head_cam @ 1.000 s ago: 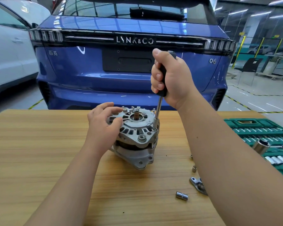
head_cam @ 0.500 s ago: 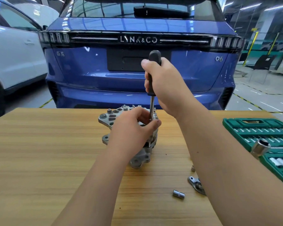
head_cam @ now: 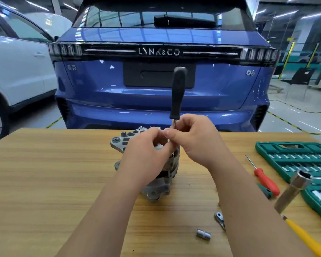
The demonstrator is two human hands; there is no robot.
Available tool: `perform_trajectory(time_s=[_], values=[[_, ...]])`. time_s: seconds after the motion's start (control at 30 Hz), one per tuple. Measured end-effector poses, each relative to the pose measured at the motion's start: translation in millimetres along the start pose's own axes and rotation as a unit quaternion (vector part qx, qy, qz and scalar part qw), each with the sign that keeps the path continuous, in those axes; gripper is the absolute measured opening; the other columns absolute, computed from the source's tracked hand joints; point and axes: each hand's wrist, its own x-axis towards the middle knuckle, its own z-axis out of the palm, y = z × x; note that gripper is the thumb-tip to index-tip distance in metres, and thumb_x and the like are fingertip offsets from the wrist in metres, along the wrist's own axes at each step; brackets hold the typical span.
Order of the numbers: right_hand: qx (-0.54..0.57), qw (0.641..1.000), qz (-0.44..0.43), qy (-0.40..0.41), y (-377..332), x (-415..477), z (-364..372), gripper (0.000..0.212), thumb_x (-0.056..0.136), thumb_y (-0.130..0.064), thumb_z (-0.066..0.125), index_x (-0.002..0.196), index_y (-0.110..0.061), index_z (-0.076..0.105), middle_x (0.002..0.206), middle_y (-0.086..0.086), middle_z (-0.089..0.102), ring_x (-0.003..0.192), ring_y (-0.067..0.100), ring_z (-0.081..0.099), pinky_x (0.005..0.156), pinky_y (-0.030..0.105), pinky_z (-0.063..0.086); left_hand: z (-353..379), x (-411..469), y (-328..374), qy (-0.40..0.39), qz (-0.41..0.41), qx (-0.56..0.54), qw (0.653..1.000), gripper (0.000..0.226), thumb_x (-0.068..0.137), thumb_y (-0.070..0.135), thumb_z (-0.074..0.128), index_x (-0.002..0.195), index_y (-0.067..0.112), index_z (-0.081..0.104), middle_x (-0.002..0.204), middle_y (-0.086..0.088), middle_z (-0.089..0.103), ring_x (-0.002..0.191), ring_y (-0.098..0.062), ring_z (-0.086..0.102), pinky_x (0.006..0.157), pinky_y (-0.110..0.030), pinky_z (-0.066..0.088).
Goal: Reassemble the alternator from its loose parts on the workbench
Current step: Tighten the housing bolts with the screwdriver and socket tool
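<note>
Bodywork of a blue car point(head_cam: 100, 86) fills the far side, with a white car point(head_cam: 17, 71) to its left. Nearer lies the wooden tabletop point(head_cam: 44, 182). At its right edge sits an open green socket case point(head_cam: 289, 158), and just left of it a red screwdriver point(head_cam: 265, 179) lying with its thin tip toward the far side. A long metal socket on a yellow-handled tool point(head_cam: 293, 191) slants across the near right corner.

At the middle of the tabletop the alternator point(head_cam: 156, 190) stands on end, its axis vertical, one mounting ear pointing far-left and another toward the near side. The left grip point(head_cam: 146, 145), a bare hand, curls over the upper housing, thumb on the near side. The right grip point(head_cam: 196, 138) pinches the metal shaft of a black-handled driver point(head_cam: 178, 93) just below the handle. That driver stands nearly upright, handle up, tip down at the alternator's top; the tip itself is hidden by fingers.

Near right lie a small bracket point(head_cam: 219, 217), partly behind the right forearm, and a short loose socket point(head_cam: 203, 234) on its side.
</note>
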Motion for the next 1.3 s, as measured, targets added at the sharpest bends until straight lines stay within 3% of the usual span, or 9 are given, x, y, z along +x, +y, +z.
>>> perform_trajectory(time_s=[0.07, 0.23, 0.4, 0.57, 0.73, 0.9, 1.07, 1.17, 1.3], values=[[-0.020, 1.000, 0.012, 0.015, 3.1, -1.3, 1.9, 0.028, 0.080, -0.039, 0.073, 0.072, -0.016, 0.061, 0.061, -0.009, 0.060, 0.056, 0.001, 0.054, 0.051, 0.023, 0.048, 3.8, -0.5, 2.7, 0.023, -0.007, 0.007, 1.000, 0.008, 0.085, 0.039, 0.065, 0.082, 0.034, 0.059, 0.073, 0.017, 0.059, 0.072, 0.003, 0.055, 0.055, -0.011, 0.034], [0.006, 0.996, -0.034, -0.082, 0.8, -5.1, -12.4, 0.009, 0.091, -0.028, 0.064, 0.088, -0.036, 0.066, 0.083, -0.021, 0.067, 0.074, 0.001, 0.063, 0.062, 0.014, 0.050, -0.3, 1.6, -2.2, -0.033, 0.029, -0.003, 0.999, 0.009, 0.094, 0.034, 0.056, 0.091, 0.040, 0.063, 0.076, 0.018, 0.062, 0.076, 0.005, 0.055, 0.060, -0.015, 0.040], [-0.021, 1.000, -0.021, 0.006, 0.7, -4.1, -2.9, 0.014, 0.084, -0.035, 0.071, 0.077, -0.027, 0.062, 0.069, -0.006, 0.064, 0.062, 0.003, 0.057, 0.054, 0.017, 0.048, 2.7, 1.8, -2.3, 0.002, 0.036, -0.044, 0.998, 0.005, 0.084, 0.040, 0.060, 0.088, 0.038, 0.062, 0.076, 0.020, 0.063, 0.083, 0.010, 0.055, 0.061, -0.012, 0.044], [0.016, 0.997, -0.031, -0.063, 1.6, -4.7, -12.7, 0.001, 0.088, -0.035, 0.065, 0.087, -0.036, 0.065, 0.081, -0.016, 0.065, 0.073, 0.003, 0.060, 0.061, 0.016, 0.049, -3.1, 3.8, -6.1, -0.031, 0.054, -0.073, 0.995, 0.011, 0.092, 0.031, 0.059, 0.092, 0.036, 0.069, 0.075, 0.019, 0.065, 0.079, 0.003, 0.060, 0.067, -0.020, 0.048], [-0.031, 0.999, -0.024, 0.032, 1.5, -1.3, 2.1, 0.021, 0.081, -0.040, 0.072, 0.072, -0.028, 0.059, 0.069, -0.009, 0.060, 0.063, 0.000, 0.055, 0.052, 0.013, 0.044, -1.3, 5.3, -6.1, -0.011, 0.041, -0.067, 0.997, 0.005, 0.085, 0.034, 0.065, 0.089, 0.036, 0.066, 0.078, 0.024, 0.065, 0.080, 0.005, 0.060, 0.070, -0.023, 0.051], [-0.007, 0.998, -0.043, -0.038, -2.6, -3.2, -8.5, 0.003, 0.089, -0.035, 0.063, 0.086, -0.035, 0.065, 0.081, -0.013, 0.066, 0.077, 0.004, 0.062, 0.066, 0.019, 0.052, -6.9, 6.6, -8.4, -0.045, 0.065, -0.093, 0.992, 0.012, 0.090, 0.029, 0.063, 0.094, 0.038, 0.069, 0.083, 0.021, 0.070, 0.085, 0.004, 0.064, 0.077, -0.028, 0.054], [0.000, 1.000, -0.012, 0.026, -3.6, -1.9, 3.8, 0.020, 0.084, -0.038, 0.071, 0.071, -0.027, 0.060, 0.063, -0.010, 0.060, 0.057, -0.002, 0.055, 0.048, 0.012, 0.042, -4.3, 7.3, -5.5, -0.041, 0.046, -0.065, 0.996, 0.010, 0.085, 0.033, 0.066, 0.095, 0.035, 0.067, 0.083, 0.018, 0.069, 0.083, 0.002, 0.063, 0.075, -0.027, 0.054], [0.002, 1.000, -0.010, -0.020, -3.8, -3.7, -2.7, 0.019, 0.082, -0.047, 0.066, 0.080, -0.029, 0.064, 0.074, -0.008, 0.064, 0.068, 0.002, 0.060, 0.056, 0.018, 0.050, -5.5, 8.9, -5.1, -0.033, 0.028, -0.058, 0.997, 0.009, 0.087, 0.033, 0.066, 0.095, 0.031, 0.070, 0.080, 0.015, 0.069, 0.081, -0.001, 0.064, 0.079, -0.033, 0.056], [0.024, 0.998, -0.043, -0.040, -1.9, -2.8, -11.0, 0.018, 0.090, -0.017, 0.060, 0.084, -0.030, 0.070, 0.080, -0.015, 0.069, 0.074, 0.001, 0.063, 0.062, 0.012, 0.050, -13.4, 10.0, -8.8, -0.100, 0.037, -0.079, 0.991, 0.013, 0.092, 0.030, 0.062, 0.100, 0.033, 0.072, 0.083, 0.019, 0.070, 0.084, 0.003, 0.063, 0.079, -0.030, 0.054]])
